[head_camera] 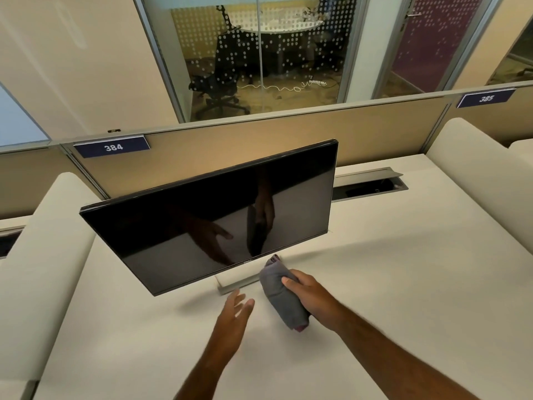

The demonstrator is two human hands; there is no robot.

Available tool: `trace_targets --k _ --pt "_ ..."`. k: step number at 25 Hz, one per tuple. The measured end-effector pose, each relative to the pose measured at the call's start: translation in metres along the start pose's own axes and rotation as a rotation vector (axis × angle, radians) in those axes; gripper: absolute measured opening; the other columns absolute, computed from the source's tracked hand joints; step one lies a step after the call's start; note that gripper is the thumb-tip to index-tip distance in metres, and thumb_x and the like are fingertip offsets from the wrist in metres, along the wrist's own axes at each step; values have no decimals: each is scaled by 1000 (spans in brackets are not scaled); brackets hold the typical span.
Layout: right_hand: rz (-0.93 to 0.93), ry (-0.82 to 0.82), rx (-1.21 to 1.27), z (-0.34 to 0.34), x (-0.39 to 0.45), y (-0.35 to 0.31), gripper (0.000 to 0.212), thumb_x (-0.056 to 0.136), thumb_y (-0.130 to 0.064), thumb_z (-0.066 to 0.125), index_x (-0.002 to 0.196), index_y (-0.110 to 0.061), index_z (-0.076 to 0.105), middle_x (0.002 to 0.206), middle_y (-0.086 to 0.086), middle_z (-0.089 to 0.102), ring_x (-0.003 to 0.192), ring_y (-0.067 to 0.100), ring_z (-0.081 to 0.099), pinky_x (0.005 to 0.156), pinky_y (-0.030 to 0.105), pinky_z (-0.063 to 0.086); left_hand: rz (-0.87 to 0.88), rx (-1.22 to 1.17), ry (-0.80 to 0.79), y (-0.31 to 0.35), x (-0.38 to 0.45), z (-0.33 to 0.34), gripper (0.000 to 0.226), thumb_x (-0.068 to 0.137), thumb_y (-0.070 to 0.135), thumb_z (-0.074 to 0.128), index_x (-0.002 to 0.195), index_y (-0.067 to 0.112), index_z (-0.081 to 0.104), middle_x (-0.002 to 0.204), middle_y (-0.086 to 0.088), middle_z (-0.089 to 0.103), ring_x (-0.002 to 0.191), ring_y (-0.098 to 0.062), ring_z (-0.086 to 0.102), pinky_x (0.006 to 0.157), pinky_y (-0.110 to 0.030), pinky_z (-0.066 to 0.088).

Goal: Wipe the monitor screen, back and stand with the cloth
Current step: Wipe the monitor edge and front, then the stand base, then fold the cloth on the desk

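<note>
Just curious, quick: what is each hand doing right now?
Left hand: open, fingers spread, holding nothing.
Right hand: grips the grey cloth.

Monitor (213, 215) back not visible, only the dark screen faces cam. Stand (236, 282) mostly hidden behind monitor's lower edge; just a pale strip of base shows below it, and the cloth (284, 295) covers that strip's right end. Logo on monitor's bottom bezel too small to read. Right hand (310, 294) grips the cloth right of the base; its fingers are tucked under the fabric, only the thumb shows. Left hand (233, 319), in front of the base, fingertips motion-blurred. Both forearms cut off by bottom edge. Cable tray (372, 184) behind monitor's right side partly hidden by screen, contents too dark to tell. Table (403, 284) runs out of frame.
</note>
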State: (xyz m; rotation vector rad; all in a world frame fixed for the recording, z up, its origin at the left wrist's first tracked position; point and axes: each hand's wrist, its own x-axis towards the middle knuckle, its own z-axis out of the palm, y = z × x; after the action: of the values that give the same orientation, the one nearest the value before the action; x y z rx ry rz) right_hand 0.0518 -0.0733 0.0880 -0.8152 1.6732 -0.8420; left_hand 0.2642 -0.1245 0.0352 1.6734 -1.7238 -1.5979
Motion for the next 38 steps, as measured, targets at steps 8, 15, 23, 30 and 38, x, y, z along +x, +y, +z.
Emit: trace_targets --k 8,15,23,30,38 --pt "50 -12 350 -5 -49 5 28 102 -43 52 122 -25 61 113 1 73 101 23 72 84 36 61 3 -484 4 58 -49 38 32 98 35 69 126 23 62 117 4 75 104 -17 74 84 -37 63" --pt "-96 -82 322 -40 -55 22 39 94 -35 69 130 -31 55 118 -4 73 106 19 71 88 42 61 146 -364 101 79 -69 55 33 97 27 71 125 30 55 124 4 67 108 -19 70 84 -39 65" --pt "-165 117 232 -78 -67 49 26 94 -33 69 114 -19 60 109 2 73 99 18 71 78 39 62 194 -315 86 95 -76 94 29 96 27 73 120 27 57 120 3 68 98 -11 73 80 -32 64" --pt "-117 278 302 -121 -82 75 26 94 -40 67 116 -26 65 112 -8 71 108 14 67 92 38 58 94 -335 -147 114 -74 147 35 97 44 67 128 32 56 126 8 67 107 -13 72 80 -35 64" --pt "-133 160 364 -188 -118 57 23 105 -21 46 119 -26 63 114 -8 71 107 10 67 86 26 55 5 -278 -310 133 -67 197 47 99 67 34 134 39 49 137 13 58 118 -6 62 87 -29 58"
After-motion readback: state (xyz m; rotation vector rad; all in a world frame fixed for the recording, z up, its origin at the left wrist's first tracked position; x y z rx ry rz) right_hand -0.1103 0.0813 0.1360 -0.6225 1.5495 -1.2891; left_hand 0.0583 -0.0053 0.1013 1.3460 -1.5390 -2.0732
